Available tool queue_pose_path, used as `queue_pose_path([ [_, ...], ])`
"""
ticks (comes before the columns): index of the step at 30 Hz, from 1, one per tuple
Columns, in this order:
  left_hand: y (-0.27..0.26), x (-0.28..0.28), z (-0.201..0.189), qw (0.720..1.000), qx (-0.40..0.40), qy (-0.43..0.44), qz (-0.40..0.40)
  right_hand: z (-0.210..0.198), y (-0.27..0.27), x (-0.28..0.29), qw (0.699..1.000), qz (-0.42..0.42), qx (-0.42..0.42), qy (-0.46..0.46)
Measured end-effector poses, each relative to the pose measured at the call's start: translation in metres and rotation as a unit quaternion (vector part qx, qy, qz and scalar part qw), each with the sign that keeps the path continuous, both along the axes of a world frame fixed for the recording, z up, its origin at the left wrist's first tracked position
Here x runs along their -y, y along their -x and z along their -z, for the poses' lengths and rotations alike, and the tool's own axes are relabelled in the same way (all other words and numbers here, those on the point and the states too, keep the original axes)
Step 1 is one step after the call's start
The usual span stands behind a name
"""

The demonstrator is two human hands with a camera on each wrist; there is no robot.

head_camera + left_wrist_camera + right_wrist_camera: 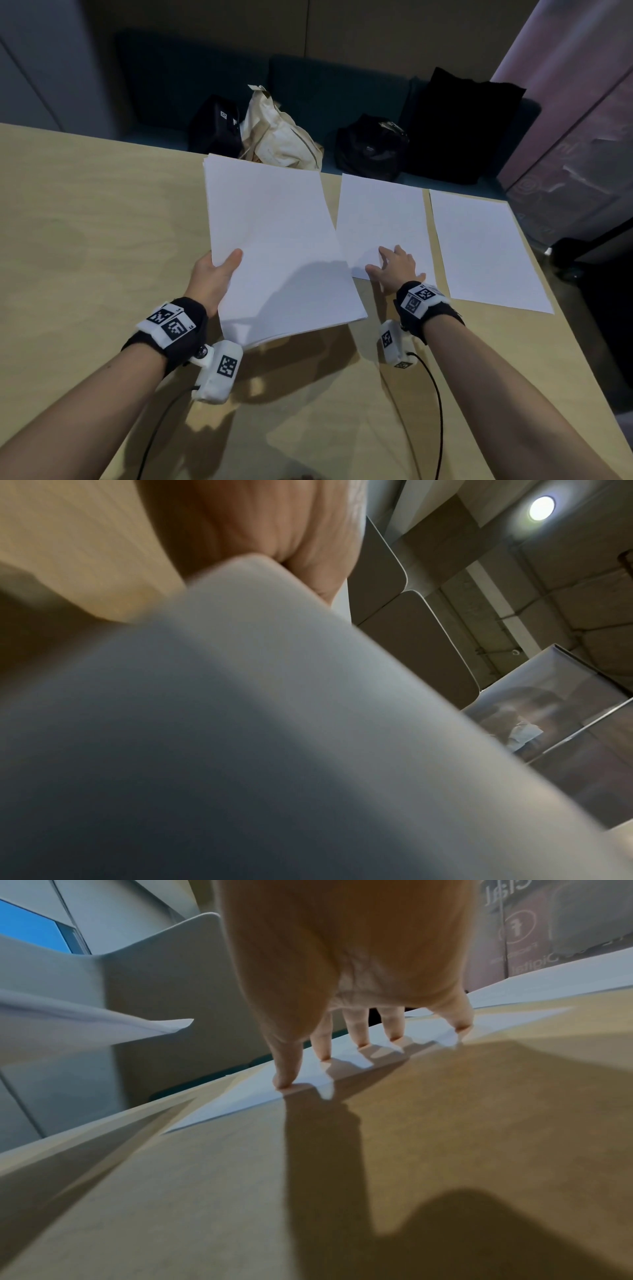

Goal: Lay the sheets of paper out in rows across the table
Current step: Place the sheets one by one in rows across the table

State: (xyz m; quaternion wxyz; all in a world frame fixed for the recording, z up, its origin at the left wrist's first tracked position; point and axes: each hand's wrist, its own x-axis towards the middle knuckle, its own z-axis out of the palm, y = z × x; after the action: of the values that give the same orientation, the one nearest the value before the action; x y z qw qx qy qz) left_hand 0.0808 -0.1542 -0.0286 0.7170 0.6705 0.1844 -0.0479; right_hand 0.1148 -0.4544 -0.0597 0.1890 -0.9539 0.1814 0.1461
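My left hand (219,274) grips a stack of white paper sheets (274,240) by its left edge, thumb on top, holding it lifted above the wooden table (85,240). In the left wrist view the stack (240,723) fills the picture as a blur under my palm (267,528). My right hand (394,267) presses spread, straight fingers on the near edge of a single sheet (383,219) lying flat on the table. The right wrist view shows the fingertips (359,1042) on that sheet (260,1096). Another single sheet (486,250) lies flat to its right.
Beyond the table's far edge, on a dark bench, sit a black bag (215,126), a cream cloth bag (277,137), another black bag (373,147) and a black cloth (459,123). The table's right edge (561,308) runs close to the rightmost sheet.
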Motion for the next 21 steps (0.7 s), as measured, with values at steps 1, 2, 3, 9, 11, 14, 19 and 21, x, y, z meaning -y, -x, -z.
queue_pose_path([
  [1,-0.001,0.0,0.0,1.0,0.001,0.0,0.001,-0.002,0.0,0.0,1.0,0.003,0.008,-0.002],
  [2,-0.002,0.001,0.0,1.0,0.001,-0.001,0.002,-0.004,0.0,0.0,1.0,0.005,0.023,-0.001],
  [3,-0.002,0.001,-0.001,1.0,0.001,-0.001,0.002,-0.006,0.0,0.0,0.999,0.007,0.044,0.001],
  [9,-0.006,0.005,-0.006,1.0,0.01,0.007,-0.001,-0.046,0.0,-0.027,0.954,0.026,0.159,-0.255],
  [11,-0.006,0.005,-0.008,1.0,0.013,0.014,-0.006,-0.057,0.0,-0.042,0.938,0.022,0.153,-0.312],
  [14,-0.005,0.001,-0.011,0.999,0.009,0.025,-0.017,-0.062,0.0,-0.058,0.94,0.024,0.163,-0.299],
  [19,-0.004,-0.022,-0.017,1.0,0.012,0.014,-0.016,-0.069,0.003,-0.087,0.932,0.081,0.215,-0.279],
  [21,-0.005,-0.035,-0.022,1.0,0.016,0.007,-0.018,-0.07,0.004,-0.099,0.93,0.085,0.229,-0.275],
])
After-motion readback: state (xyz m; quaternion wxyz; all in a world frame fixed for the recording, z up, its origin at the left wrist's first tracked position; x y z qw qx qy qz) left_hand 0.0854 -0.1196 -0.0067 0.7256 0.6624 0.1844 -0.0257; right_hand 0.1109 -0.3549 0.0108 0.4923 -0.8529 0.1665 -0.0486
